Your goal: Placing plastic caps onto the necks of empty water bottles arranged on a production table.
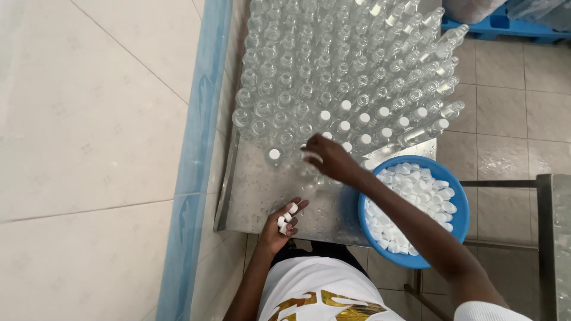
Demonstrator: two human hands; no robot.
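Left to right: the left hand (282, 224) rests palm-up at the near edge of the steel bench (256, 190), fingers loosely curled, cupping several small white caps (286, 217). The right hand (331, 159), arm stretched forward across the blue bowl (459, 229) of caps, reaches among the clear bottles (333, 77); its fingers are blurred, apparently pinching one white cap (311, 157) just above the front row. Some front bottles already wear caps.
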